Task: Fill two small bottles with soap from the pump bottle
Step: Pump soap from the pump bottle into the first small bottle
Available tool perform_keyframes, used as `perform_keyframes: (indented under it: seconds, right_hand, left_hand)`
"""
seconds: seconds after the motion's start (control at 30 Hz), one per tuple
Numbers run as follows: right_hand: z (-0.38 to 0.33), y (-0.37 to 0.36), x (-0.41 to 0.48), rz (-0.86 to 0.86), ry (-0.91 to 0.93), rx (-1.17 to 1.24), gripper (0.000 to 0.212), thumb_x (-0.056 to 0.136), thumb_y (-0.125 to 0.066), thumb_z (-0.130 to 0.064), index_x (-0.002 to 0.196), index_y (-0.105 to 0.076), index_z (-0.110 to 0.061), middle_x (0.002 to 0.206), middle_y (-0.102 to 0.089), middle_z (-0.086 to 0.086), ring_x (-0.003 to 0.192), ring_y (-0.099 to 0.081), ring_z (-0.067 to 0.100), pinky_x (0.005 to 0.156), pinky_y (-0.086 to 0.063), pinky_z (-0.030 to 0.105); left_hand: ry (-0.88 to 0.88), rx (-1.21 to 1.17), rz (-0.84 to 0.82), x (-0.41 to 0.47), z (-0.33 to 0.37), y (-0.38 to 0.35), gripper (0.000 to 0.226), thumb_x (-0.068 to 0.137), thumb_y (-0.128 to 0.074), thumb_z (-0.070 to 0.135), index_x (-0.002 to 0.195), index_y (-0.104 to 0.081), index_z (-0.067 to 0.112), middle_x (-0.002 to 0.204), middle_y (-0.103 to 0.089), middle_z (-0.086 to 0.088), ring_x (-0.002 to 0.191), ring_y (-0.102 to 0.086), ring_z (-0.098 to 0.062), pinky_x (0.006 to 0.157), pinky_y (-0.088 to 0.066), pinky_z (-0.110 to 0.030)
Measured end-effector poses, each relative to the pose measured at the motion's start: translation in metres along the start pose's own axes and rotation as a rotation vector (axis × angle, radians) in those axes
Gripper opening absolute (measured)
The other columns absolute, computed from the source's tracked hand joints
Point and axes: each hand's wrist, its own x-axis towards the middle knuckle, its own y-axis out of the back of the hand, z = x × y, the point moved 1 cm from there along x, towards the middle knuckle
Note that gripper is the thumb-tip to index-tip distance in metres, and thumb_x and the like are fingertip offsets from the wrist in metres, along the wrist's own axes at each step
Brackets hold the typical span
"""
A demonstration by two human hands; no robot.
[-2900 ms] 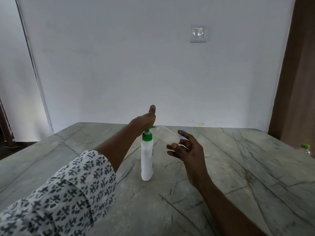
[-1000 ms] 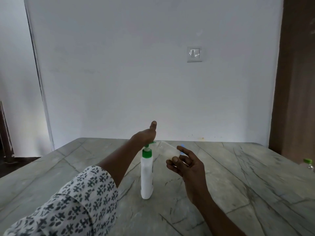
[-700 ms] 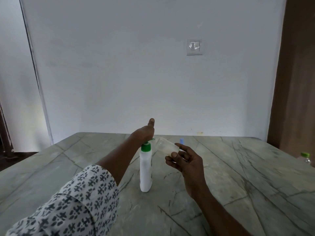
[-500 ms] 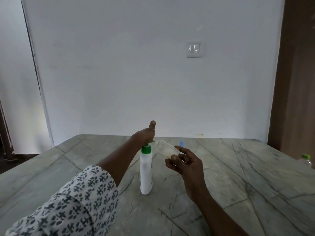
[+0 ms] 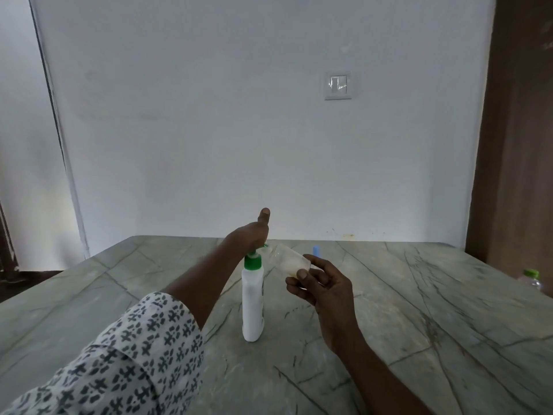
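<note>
Head view, and we're mid-pump: the left hand [image 5: 250, 235] sits on top of the green pump head [image 5: 254, 259] of the white pump bottle [image 5: 253, 301], which stands upright on the desk [image 5: 419, 310] near the middle. The thumb is cocked up toward 12 o'clock and the patterned sleeve [image 5: 119, 354] trails back to 7 o'clock. The fingers are hidden beyond the hand, so whether that grip curls round the pump I cannot tell. At 3 o'clock of the pump head, the right hand [image 5: 324, 287] has a closed grip on the clear small bottle [image 5: 287, 260], pinching its base between thumb and fingertips. The bottle is tilted, its mouth aimed toward 10 o'clock, right up at the spout, and something pale seems pooled at its low end. To do this well, I'd say press straight down so the tall bottle doesn't tip, hold the mouth under the spout through each stroke, and level the small bottle before it fills. A small blue thing [image 5: 315, 250] stands at 1 o'clock of it. A green-capped bottle [image 5: 531, 278] sits far out at 3 o'clock.
</note>
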Motion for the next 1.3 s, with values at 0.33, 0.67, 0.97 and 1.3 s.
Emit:
perform_keyframes:
  seconds: [0.33,0.67,0.97,1.3]
  right_hand:
    - [0.002,0.001,0.0,0.003,-0.012,-0.014,0.034,0.086,-0.067,0.0,0.118,-0.063,-0.011,0.097,-0.076,0.009,0.084,-0.074,0.036,0.072,-0.062,0.035]
    - [-0.002,-0.002,0.001,-0.011,-0.006,0.024,0.032,0.086,-0.066,0.0,0.115,-0.064,-0.015,0.095,-0.077,0.01,0.085,-0.074,0.035,0.073,-0.062,0.035]
    - [0.005,0.001,-0.003,0.002,-0.031,-0.015,0.031,0.087,-0.066,0.0,0.115,-0.063,-0.012,0.096,-0.077,0.009,0.084,-0.074,0.037,0.072,-0.062,0.036]
    - [0.0,-0.003,-0.002,-0.015,-0.018,0.053,0.039,0.084,-0.067,0.002,0.12,-0.062,-0.011,0.101,-0.074,0.016,0.09,-0.073,0.038,0.082,-0.06,0.043]
  left_hand:
    - [0.01,-0.042,-0.029,0.002,-0.005,-0.002,0.084,0.094,-0.007,0.066,0.149,-0.027,0.005,0.153,-0.03,-0.021,0.14,-0.031,-0.035,0.114,-0.025,-0.044]
    - [0.013,-0.009,-0.012,0.0,0.003,0.004,0.084,0.095,-0.005,0.065,0.15,-0.026,0.005,0.154,-0.026,-0.023,0.141,-0.028,-0.038,0.114,-0.024,-0.047]
    - [0.013,-0.008,-0.016,0.001,-0.003,-0.004,0.082,0.096,-0.004,0.063,0.149,-0.028,0.005,0.154,-0.028,-0.02,0.142,-0.028,-0.033,0.116,-0.019,-0.043]
    - [0.016,-0.015,-0.019,-0.003,0.004,0.008,0.085,0.094,-0.006,0.066,0.15,-0.025,0.004,0.155,-0.025,-0.022,0.142,-0.027,-0.036,0.117,-0.023,-0.047]
